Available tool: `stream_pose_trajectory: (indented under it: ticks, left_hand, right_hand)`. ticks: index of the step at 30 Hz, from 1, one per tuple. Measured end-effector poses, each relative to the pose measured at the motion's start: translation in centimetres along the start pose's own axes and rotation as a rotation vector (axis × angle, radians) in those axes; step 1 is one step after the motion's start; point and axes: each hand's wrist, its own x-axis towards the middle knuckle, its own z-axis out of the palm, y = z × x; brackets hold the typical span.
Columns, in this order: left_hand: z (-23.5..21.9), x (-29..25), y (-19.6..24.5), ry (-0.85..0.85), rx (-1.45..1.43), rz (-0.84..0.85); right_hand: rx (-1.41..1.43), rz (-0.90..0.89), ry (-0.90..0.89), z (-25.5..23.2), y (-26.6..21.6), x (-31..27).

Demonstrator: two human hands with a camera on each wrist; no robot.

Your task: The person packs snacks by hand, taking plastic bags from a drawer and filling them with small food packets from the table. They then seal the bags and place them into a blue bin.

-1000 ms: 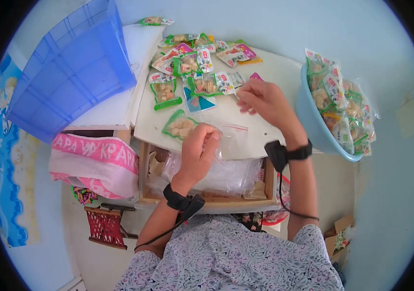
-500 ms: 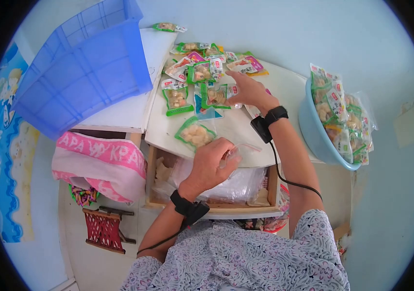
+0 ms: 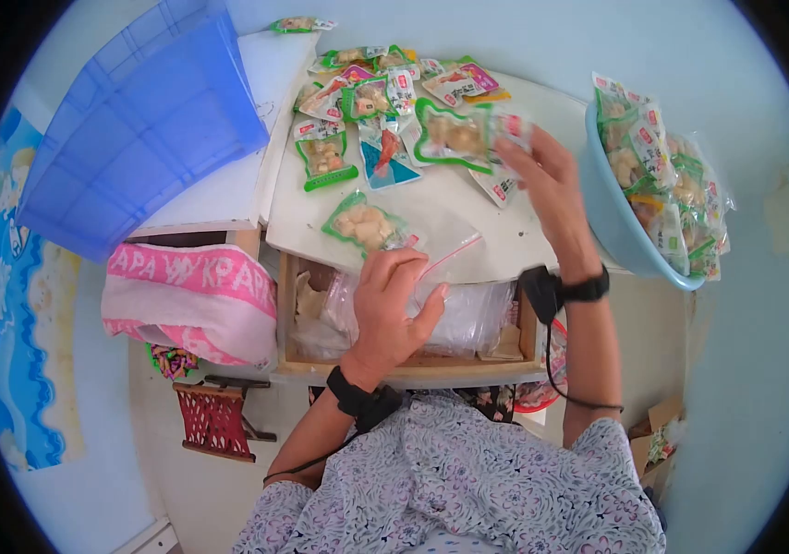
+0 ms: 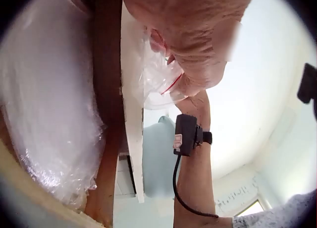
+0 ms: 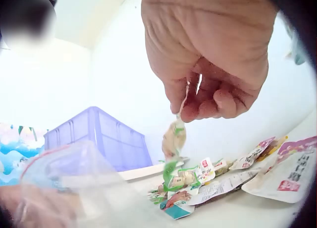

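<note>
In the head view my left hand [image 3: 393, 309] pinches a clear zip bag [image 3: 445, 247] with a red strip near its mouth, at the table's front edge. A green-edged snack packet [image 3: 362, 224] of pale pieces lies at the bag's far end, seen through the plastic. My right hand [image 3: 550, 185] grips another green-edged snack packet [image 3: 457, 136] by its white end. The right wrist view shows that packet [image 5: 174, 139] hanging from thumb and fingers above the table. The zip bag [image 5: 74, 173] stands out at lower left there, its mouth bulging apart.
More snack packets [image 3: 323, 157] lie piled at the back of the white table [image 3: 307, 217]. A light blue basin [image 3: 598, 185] heaped with packets stands right, a blue crate [image 3: 150, 129] left. Below the edge an open drawer [image 3: 528, 328] holds clear bags; a pink towel [image 3: 191, 300] hangs beside it.
My right hand reached left to the pile, took hold of a packet and drew it back to the right. My left hand stayed at the zip bag, its thumb now more spread.
</note>
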Motion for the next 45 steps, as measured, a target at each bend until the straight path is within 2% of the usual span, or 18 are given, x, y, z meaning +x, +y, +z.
stream_pose_trajectory:
  ticks: [3, 6, 9, 11, 13, 14, 20, 23, 26, 29, 32, 34, 36, 38, 39, 41, 43, 45]
  left_hand:
    - [0.4, -0.4, 0.6, 0.027, -0.044, -0.147]
    - [0.2, 0.7, 2.1, -0.006, -0.064, -0.229]
    - [0.8, 1.3, 2.3, 0.010, -0.062, -0.170]
    - [0.9, 1.9, 3.3, -0.023, -0.036, -0.173]
    - [1.2, 2.4, 4.1, -0.047, -0.018, -0.149]
    - [1.5, 2.6, 4.3, -0.052, -0.013, -0.126]
    - [3.0, 3.3, 5.8, -0.142, 0.078, 0.068]
    - [3.8, 3.8, 7.0, -0.171, 0.072, 0.116]
    - [4.5, 4.3, 8.2, -0.219, 0.043, 0.142]
    - [5.1, 4.5, 8.4, -0.252, 0.005, 0.170]
    - [5.1, 5.0, 7.8, -0.240, -0.022, 0.175]
    - [4.7, 4.8, 7.4, -0.246, -0.063, 0.139]
    - [4.5, 4.6, 6.7, -0.273, -0.135, 0.079]
    - [3.8, 4.6, 5.4, -0.196, -0.125, 0.060]
    - [3.2, 4.7, 4.6, -0.160, -0.120, 0.050]
    - [1.7, 5.3, 2.2, -0.094, -0.041, -0.082]
    - [1.1, 6.2, -1.8, 0.006, 0.160, -0.007]
    - [0.8, 6.7, -4.9, 0.006, 0.183, -0.091]
  right_hand:
    - [0.178, 0.207, 0.158, -2.0, -2.3, -5.8]
    - [0.395, 0.247, 0.288, -3.3, -2.1, -10.7]
    - [0.574, 0.261, 0.270, -5.2, -0.6, -14.5]
    - [0.506, 0.369, 0.272, -5.2, 0.0, -15.9]
    - [0.414, 0.443, 0.209, -4.7, -0.1, -16.4]
    - [0.428, 0.420, 0.139, -4.7, 0.4, -16.2]
    - [0.495, 0.480, 0.043, -3.8, 0.7, -14.5]
    - [0.685, 0.404, 0.023, -2.8, 1.4, -13.8]
    - [0.736, 0.420, 0.065, -1.0, 2.7, -13.7]
    - [0.663, 0.302, -0.035, -0.7, 3.5, -13.1]
    - [0.587, 0.273, -0.087, 0.0, 4.6, -11.4]
    - [0.422, 0.234, -0.140, 0.2, 4.9, -10.3]
    - [0.301, 0.155, -0.161, 0.4, 5.8, -9.6]
    - [0.228, 0.042, -0.154, 0.8, 7.6, -9.2]
    - [0.260, 0.172, -0.153, 0.8, 6.5, -8.9]
    - [0.318, 0.437, -0.151, 0.8, 3.6, -8.2]
    - [0.198, 0.332, -0.118, 1.3, 4.6, -7.6]
    - [0.087, 0.235, -0.101, 1.5, 5.5, -6.8]
